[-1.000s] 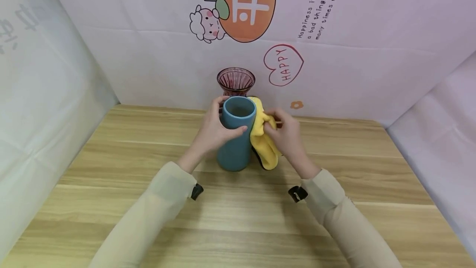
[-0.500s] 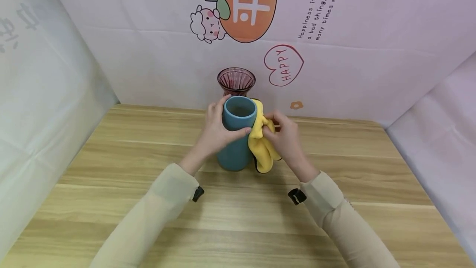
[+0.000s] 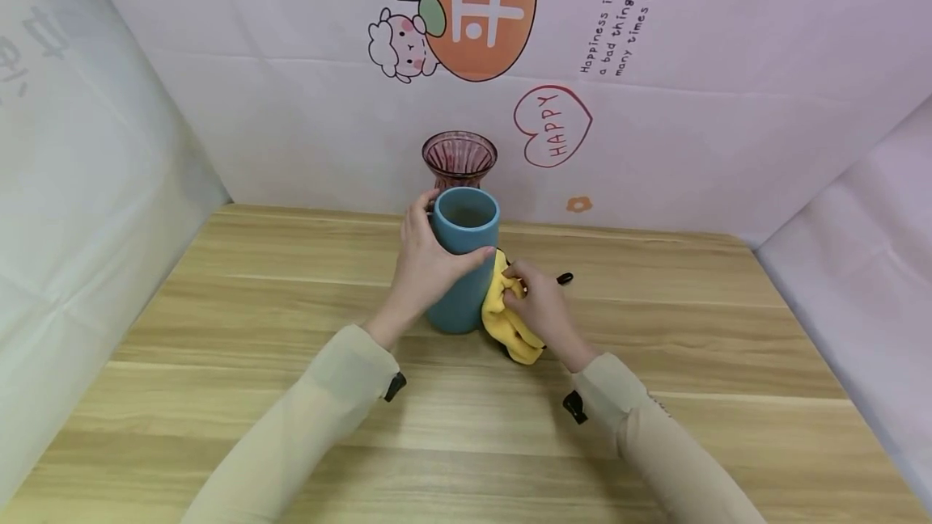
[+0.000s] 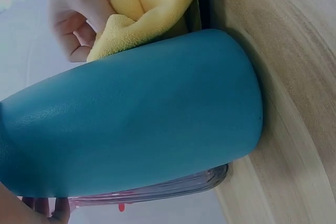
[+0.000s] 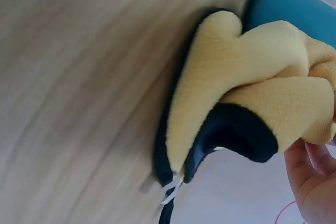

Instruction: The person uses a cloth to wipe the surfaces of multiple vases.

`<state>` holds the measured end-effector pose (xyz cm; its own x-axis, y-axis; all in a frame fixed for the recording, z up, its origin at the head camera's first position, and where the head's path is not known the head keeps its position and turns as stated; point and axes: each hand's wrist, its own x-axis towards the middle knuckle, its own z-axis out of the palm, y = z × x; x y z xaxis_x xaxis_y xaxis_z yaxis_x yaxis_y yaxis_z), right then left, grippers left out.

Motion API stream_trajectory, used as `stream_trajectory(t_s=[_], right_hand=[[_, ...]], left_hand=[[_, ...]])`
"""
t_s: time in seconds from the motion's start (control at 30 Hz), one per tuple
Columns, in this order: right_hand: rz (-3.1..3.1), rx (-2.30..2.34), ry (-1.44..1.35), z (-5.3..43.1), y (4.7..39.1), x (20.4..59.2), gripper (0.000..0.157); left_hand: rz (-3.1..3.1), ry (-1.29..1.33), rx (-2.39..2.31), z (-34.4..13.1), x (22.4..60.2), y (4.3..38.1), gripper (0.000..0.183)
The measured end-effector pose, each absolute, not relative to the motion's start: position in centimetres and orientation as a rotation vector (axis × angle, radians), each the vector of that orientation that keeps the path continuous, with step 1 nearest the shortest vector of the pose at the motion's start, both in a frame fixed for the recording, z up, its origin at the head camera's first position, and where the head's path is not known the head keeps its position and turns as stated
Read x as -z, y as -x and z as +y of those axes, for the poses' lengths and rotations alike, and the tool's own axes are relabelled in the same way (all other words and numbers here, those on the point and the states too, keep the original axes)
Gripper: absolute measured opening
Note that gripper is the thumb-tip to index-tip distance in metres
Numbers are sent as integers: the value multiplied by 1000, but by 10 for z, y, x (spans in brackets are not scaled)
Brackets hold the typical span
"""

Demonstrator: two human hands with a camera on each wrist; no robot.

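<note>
A tall blue vase stands upright on the table. My left hand grips its upper part, thumb across the front and fingers round the left side. My right hand pinches a bunched yellow cleaning cloth against the vase's lower right side. Dark edging and a cord with a pale tag show on the cloth in the right wrist view. From the left wrist, the cloth touches the side of the vase. The vase's base is partly hidden by the cloth in the right wrist view.
Directly behind the blue vase is a pink ribbed glass vase, its lower part hidden. A printed white backdrop rises at the back of the wooden table. Beyond my right hand pokes a small black tip.
My right hand has moved down the vase's right side with the cloth, from near the rim towards the lower half. My left hand keeps its grip, and the vase stays in place.
</note>
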<state>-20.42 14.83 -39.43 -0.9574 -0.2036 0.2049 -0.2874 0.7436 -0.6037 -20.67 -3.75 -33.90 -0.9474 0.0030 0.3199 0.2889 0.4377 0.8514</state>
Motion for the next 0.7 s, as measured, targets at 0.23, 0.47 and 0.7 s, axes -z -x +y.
stream_trajectory(t_s=[0.23, 0.47, 0.7], right_hand=[[-2689, -1040, -461, 151, 205, 377, 19], [-2503, -1156, -515, 152, 210, 338, 20], [-2399, -1172, -531, 151, 210, 307, 21]], left_hand=[[-2456, 332, 1579, -44, 336, 210, 93], [-2509, 467, 1670, -53, 333, 217, 91], [-2502, 596, 1712, -57, 332, 221, 93]])
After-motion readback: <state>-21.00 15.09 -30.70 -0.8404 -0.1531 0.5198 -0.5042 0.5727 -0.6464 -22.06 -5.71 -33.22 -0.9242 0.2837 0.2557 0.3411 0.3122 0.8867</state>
